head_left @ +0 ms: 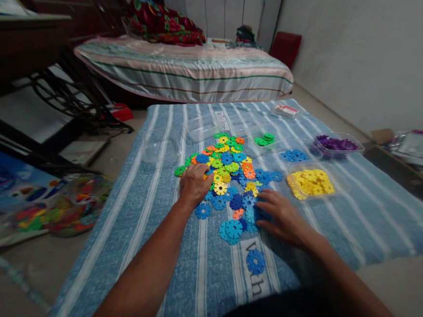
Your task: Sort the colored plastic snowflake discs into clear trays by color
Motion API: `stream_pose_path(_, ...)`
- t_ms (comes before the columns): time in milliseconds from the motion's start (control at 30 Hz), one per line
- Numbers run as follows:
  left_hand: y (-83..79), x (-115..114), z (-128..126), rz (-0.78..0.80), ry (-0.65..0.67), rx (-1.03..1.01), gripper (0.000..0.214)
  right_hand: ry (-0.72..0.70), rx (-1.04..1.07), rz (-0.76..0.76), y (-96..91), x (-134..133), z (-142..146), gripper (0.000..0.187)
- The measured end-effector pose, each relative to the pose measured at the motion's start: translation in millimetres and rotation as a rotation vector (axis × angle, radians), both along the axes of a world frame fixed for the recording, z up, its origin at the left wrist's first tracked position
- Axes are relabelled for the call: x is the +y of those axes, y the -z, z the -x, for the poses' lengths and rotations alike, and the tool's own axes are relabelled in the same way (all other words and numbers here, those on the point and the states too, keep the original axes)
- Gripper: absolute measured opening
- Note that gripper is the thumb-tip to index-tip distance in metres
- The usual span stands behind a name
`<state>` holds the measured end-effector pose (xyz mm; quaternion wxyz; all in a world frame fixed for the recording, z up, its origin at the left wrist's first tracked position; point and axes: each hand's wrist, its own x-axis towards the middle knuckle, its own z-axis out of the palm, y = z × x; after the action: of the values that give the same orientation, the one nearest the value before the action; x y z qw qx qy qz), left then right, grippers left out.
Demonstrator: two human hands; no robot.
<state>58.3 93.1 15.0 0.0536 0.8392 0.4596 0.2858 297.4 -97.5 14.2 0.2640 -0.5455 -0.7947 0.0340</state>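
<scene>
A loose heap of colourful notched plastic discs lies on the striped cloth, mixing green, yellow, orange and blue. At the heap's left side, my left hand is closed, with fingers curled down among the discs. A bit of blue shows by its fingertips, but what it grips is hidden. My right hand is open with fingers apart at the heap's right edge, its fingertips beside light blue discs. Nearer to me are stacked light blue discs and a single blue disc.
To the right stand clear tubs of yellow discs, purple discs, blue discs and green discs. Clear containers sit at the back left. A small red-and-white box lies near the far edge, before a bed.
</scene>
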Motion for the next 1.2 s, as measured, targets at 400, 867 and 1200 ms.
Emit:
stream_pose_path(400,-2.3,-1,1,0.005,-0.001,0.024,0.012,-0.003,0.196,0.038,-1.0,-4,-1,0.012)
stream_pose_path(867,-0.9,0,1,-0.027,0.001,0.04,0.01,0.363,0.396,-0.329,-64.0,66,-57,0.015)
stream_pose_path(1200,2.2,0,1,-0.021,0.005,0.012,0.01,0.065,0.212,-0.22,-17.0,38,-27,0.009)
